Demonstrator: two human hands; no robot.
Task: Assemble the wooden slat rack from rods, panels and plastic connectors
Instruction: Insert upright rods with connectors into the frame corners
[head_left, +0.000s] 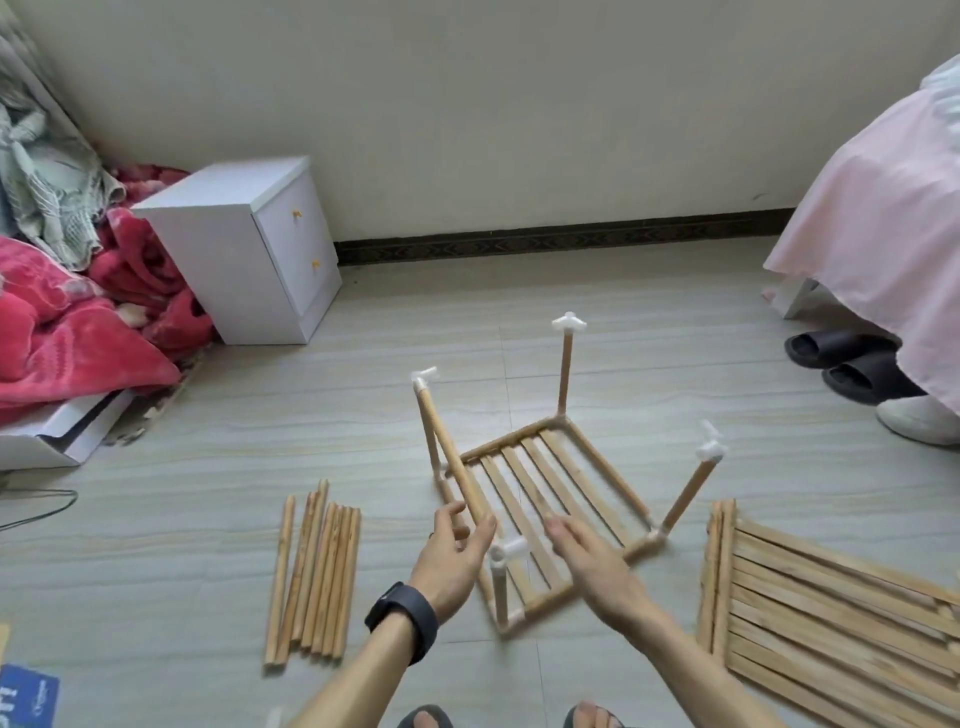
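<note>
The part-built rack (550, 499) stands on the floor: a slatted base panel framed by rods, with an upright rod at each corner, each topped by a white plastic connector. My left hand (452, 551) grips the near end of a loose rod (457, 462), whose far end meets the back-left connector (423, 382). The near-left connector (506, 551) sits right beside that hand. My right hand (587, 561) hovers over the base slats with straight fingers and holds nothing.
Several loose rods (311, 577) lie on the floor to the left, and stacked slat panels (831, 613) to the right. A white nightstand (249, 249) and red blanket (78, 322) are at the back left. Black slippers (852, 364) sit under a pink cloth (883, 234).
</note>
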